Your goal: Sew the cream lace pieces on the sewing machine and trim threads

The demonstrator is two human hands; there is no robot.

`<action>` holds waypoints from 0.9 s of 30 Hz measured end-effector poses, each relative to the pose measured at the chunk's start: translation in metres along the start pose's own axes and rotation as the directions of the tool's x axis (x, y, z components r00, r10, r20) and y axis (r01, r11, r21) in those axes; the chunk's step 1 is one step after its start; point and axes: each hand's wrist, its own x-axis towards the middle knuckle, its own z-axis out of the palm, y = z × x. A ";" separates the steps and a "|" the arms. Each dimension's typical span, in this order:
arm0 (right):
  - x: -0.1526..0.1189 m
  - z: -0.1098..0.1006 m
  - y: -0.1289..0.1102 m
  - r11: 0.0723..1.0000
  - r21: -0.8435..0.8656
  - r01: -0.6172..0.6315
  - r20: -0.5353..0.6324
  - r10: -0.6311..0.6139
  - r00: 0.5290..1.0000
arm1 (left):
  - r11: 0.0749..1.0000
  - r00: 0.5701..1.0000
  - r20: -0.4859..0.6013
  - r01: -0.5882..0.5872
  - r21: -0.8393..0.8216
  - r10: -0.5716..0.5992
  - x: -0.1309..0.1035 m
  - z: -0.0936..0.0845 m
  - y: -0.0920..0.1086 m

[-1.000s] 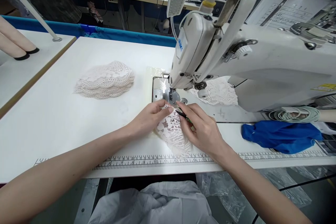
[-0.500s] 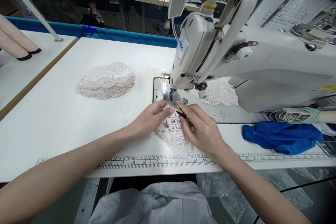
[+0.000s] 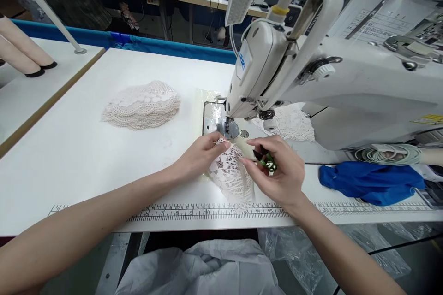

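Note:
A white lace piece (image 3: 231, 170) hangs toward the table's front edge, just before the needle plate of the sewing machine (image 3: 263, 64). My left hand (image 3: 204, 152) pinches its upper corner between thumb and fingers. Small thread snips (image 3: 266, 160), black with green, lie in the curl of my right hand (image 3: 280, 170). The thumb of that hand reaches the lace's right side, and its index finger is raised apart from the thumb. Whether the thumb touches the lace I cannot tell.
A stack of lace pieces (image 3: 141, 105) lies on the left. More lace (image 3: 287, 122) sits behind the needle under the machine arm. A blue cloth (image 3: 370, 184) and a coil of pale cord (image 3: 389, 152) are at right. Ruler markings (image 3: 207, 212) run along the front edge.
My right hand has drawn back to the right from the lace's upper corner, its fingers opening around the snips, which now show more. My left hand keeps its pinch on the lace.

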 end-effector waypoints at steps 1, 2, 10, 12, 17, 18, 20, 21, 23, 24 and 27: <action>0.001 0.000 0.001 0.999 -0.002 -0.033 0.011 0.033 0.999 | 1.000 1.000 -0.006 -0.001 0.003 0.001 0.000 0.000 -0.001; 0.002 0.001 0.001 0.998 -0.006 -0.068 0.032 0.068 0.997 | 1.000 1.000 -0.012 -0.001 0.008 0.001 0.001 0.000 -0.001; 0.004 0.006 0.005 0.988 -0.013 -0.156 0.123 0.156 0.980 | 0.999 1.000 -0.013 -0.009 0.051 0.010 0.000 0.001 0.002; 0.003 0.007 0.006 0.989 0.002 -0.151 0.132 0.150 0.980 | 0.998 1.000 -0.011 -0.008 0.060 0.008 0.000 0.001 0.002; 0.003 0.007 0.007 0.996 -0.014 -0.092 0.125 0.093 0.988 | 0.996 0.999 0.014 -0.047 0.082 0.046 0.000 0.001 -0.003; 0.004 0.007 0.007 0.996 -0.040 -0.081 0.110 0.085 0.990 | 0.995 0.999 0.017 -0.049 0.081 0.048 0.000 0.001 -0.003; 0.005 0.006 0.007 0.992 -0.101 -0.070 0.074 0.078 0.994 | 0.996 0.999 0.022 -0.048 0.072 0.046 0.001 0.001 -0.005; 0.006 0.006 0.008 0.989 -0.131 -0.070 0.056 0.078 0.995 | 0.997 0.999 0.025 -0.046 0.065 0.045 0.001 0.001 -0.005; 0.007 0.004 0.009 0.982 -0.168 -0.086 0.019 0.091 0.996 | 0.998 0.999 0.041 -0.037 0.046 0.035 0.002 0.002 -0.006; 0.007 0.002 0.010 0.980 -0.169 -0.104 0.000 0.105 0.994 | 0.999 0.998 0.049 -0.033 0.034 0.031 0.002 0.002 -0.007; 0.009 -0.001 0.008 0.977 -0.036 -0.209 0.012 0.209 0.978 | 0.999 0.997 0.074 -0.029 0.029 0.027 0.002 0.001 -0.007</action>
